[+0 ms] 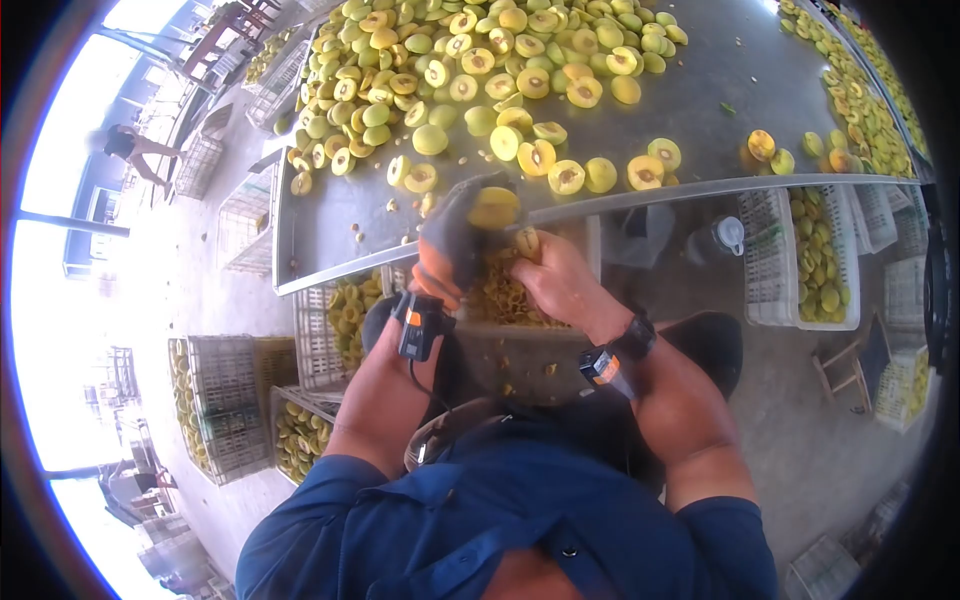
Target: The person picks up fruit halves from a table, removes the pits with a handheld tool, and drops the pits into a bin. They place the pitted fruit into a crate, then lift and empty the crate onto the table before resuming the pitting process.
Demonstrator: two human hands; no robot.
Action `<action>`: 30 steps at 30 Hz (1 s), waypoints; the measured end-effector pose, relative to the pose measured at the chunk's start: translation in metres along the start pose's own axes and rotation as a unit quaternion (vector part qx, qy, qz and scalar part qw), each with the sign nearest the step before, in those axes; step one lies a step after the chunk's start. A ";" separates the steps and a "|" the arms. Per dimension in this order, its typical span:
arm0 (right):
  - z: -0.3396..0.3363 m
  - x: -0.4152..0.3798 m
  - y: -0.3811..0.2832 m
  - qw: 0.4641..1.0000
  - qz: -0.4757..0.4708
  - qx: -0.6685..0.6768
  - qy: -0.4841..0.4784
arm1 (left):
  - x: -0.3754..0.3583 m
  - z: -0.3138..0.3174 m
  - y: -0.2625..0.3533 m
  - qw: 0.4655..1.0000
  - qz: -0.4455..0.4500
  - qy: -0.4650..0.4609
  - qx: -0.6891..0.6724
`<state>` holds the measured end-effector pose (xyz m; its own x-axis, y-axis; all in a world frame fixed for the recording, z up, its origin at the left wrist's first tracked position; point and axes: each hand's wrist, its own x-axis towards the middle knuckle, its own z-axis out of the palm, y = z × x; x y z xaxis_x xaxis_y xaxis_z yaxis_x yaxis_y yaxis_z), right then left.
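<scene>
My left hand (pixel 450 240), in a dark glove with orange parts, is closed around a yellow-green fruit half (pixel 494 208) at the near edge of the metal table (pixel 340 225). Close beside it on the right, my bare right hand (pixel 555 275) is closed, with a small yellowish piece (pixel 527 243) at its fingertips; whether it also grips a tool is too blurred to tell. Below both hands, a container of yellow-brown scraps (pixel 505 295) shows under the table edge. Halved fruits (pixel 566 177) with brown centres lie on the table just beyond my hands.
A large heap of halved fruit (pixel 480 60) covers the far part of the table. Fruit-filled crates stand at the left (pixel 230 400) and right (pixel 760 260). A clear jug (pixel 728 235) is under the table edge. Another person (pixel 125 145) is at the far left.
</scene>
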<state>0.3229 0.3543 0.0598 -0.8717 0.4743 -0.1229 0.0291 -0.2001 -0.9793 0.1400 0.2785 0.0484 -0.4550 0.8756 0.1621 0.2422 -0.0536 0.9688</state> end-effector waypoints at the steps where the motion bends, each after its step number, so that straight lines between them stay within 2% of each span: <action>1: 0.001 0.000 0.002 1.000 -0.012 -0.005 -0.002 | -0.003 0.004 0.005 0.997 0.040 0.004 0.067; 4: 0.002 -0.001 0.004 0.995 -0.064 -0.071 0.031 | -0.015 0.013 0.024 0.946 0.144 0.037 0.288; 6: 0.000 -0.002 -0.003 0.996 -0.021 -0.083 0.032 | -0.017 0.016 0.012 0.971 0.085 0.033 0.220; 8: -0.002 -0.003 -0.006 0.995 -0.007 -0.095 0.005 | -0.020 0.019 -0.001 0.973 0.076 0.028 0.218; 12: -0.001 -0.004 -0.009 0.999 -0.006 -0.036 -0.034 | -0.027 0.023 0.004 0.955 0.119 0.039 0.270; 14: 0.005 0.002 0.005 0.993 -0.106 -0.053 -0.003 | -0.030 0.022 0.009 0.961 0.094 0.049 0.255; 15: 0.008 0.012 0.033 0.971 -0.216 -0.106 0.020 | -0.030 0.022 0.009 0.965 0.070 0.049 0.246; 16: 0.009 0.013 0.035 0.961 -0.244 -0.126 0.018 | -0.030 0.022 0.010 0.969 0.046 0.050 0.237; 17: 0.010 0.014 0.037 0.951 -0.273 -0.147 0.016 | -0.029 0.022 0.007 0.952 0.057 0.057 0.295; 19: 0.004 0.006 0.028 0.983 -0.145 -0.102 -0.042 | -0.026 0.021 -0.003 0.908 0.076 0.069 0.407; 21: -0.001 -0.002 0.005 0.994 0.041 -0.016 -0.101 | -0.027 0.019 -0.006 0.920 0.070 0.055 0.382; 22: -0.003 -0.003 -0.005 0.980 0.145 0.039 -0.133 | -0.027 0.018 -0.007 0.925 0.068 0.049 0.369; 25: -0.003 -0.006 -0.013 0.948 0.233 0.134 -0.169 | -0.027 0.011 -0.010 0.963 0.036 0.042 0.263; 28: 0.013 -0.014 -0.007 0.935 0.236 0.190 -0.183 | -0.033 0.009 0.003 0.957 0.094 0.012 0.272; 30: 0.010 -0.016 -0.008 0.942 0.217 0.164 -0.197 | -0.030 0.003 -0.014 0.944 0.137 0.018 0.299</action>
<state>0.3314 0.3396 0.0715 -0.9281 -0.0550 -0.3683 0.3286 -0.5862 -0.7405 0.1528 0.2548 0.0296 -0.3312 0.8511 0.4074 0.7905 0.0146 0.6122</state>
